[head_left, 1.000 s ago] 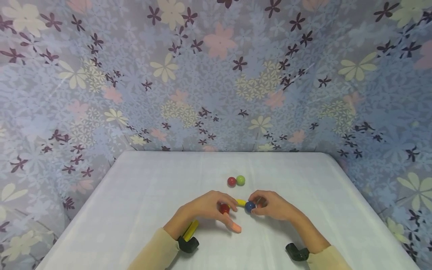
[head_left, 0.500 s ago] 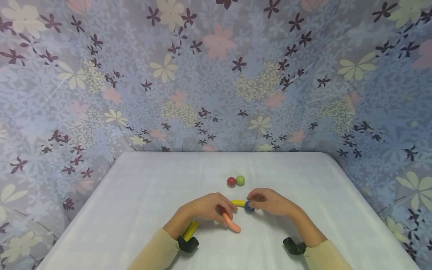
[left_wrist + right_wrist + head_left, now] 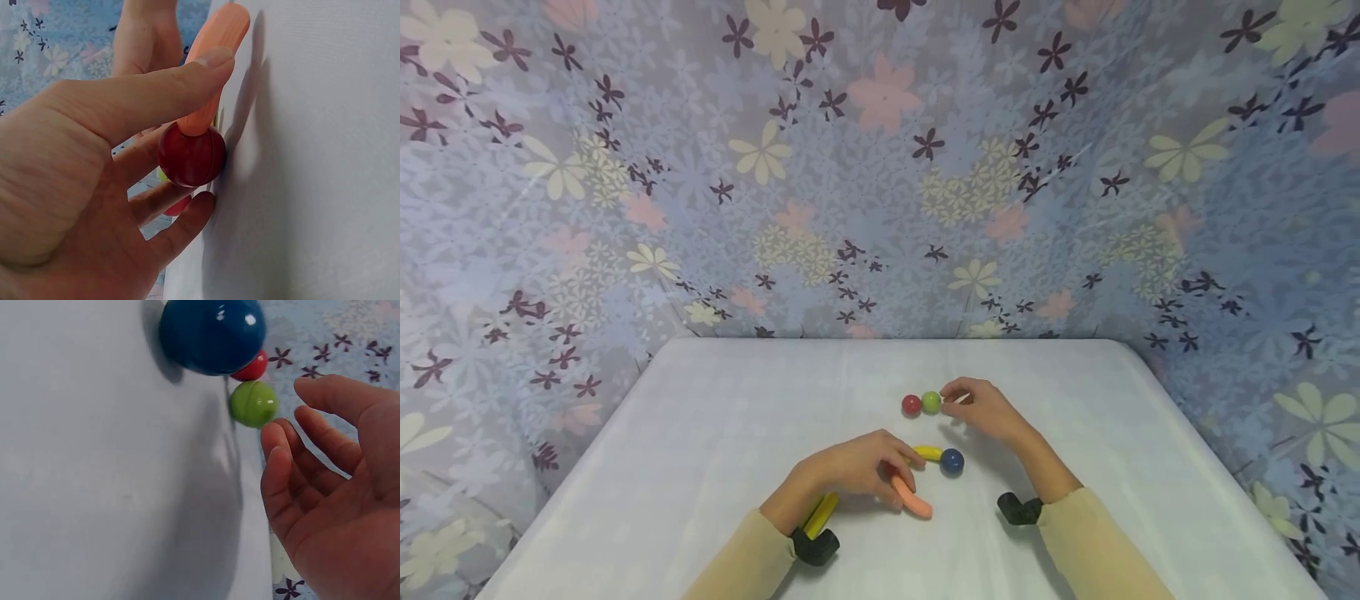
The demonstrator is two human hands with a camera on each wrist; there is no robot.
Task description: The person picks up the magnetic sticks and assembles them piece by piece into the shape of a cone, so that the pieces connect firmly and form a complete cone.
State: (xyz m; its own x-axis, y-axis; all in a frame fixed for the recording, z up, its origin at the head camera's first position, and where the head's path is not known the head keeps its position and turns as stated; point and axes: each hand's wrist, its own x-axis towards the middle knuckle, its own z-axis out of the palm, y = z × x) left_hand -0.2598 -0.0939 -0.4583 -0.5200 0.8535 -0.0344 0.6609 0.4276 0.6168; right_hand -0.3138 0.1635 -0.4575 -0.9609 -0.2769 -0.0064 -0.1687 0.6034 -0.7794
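Observation:
In the head view my left hand (image 3: 867,467) holds an orange curved rod (image 3: 912,498). The left wrist view has its thumb across the rod, whose end meets a red ball (image 3: 192,155); fingers curve behind the ball. A yellow curved rod (image 3: 928,452) runs from near those fingers to a blue ball (image 3: 952,462). Farther back, my right hand (image 3: 988,408) has its loosely bent fingertips just right of a green ball (image 3: 931,402). The right wrist view has nothing in its grasp; whether a fingertip touches the green ball I cannot tell.
A second red ball (image 3: 912,406) sits beside the green one. Another yellow rod (image 3: 821,515) lies by my left wrist, partly hidden. Black wrist mounts (image 3: 1019,509) project from both sleeves. White cloth covers the table (image 3: 760,392), with a flowered curtain (image 3: 880,208) behind.
My right hand has let go of the blue ball and moved back to the green ball. My left thumb has settled over the orange rod; the left hand otherwise stays in place.

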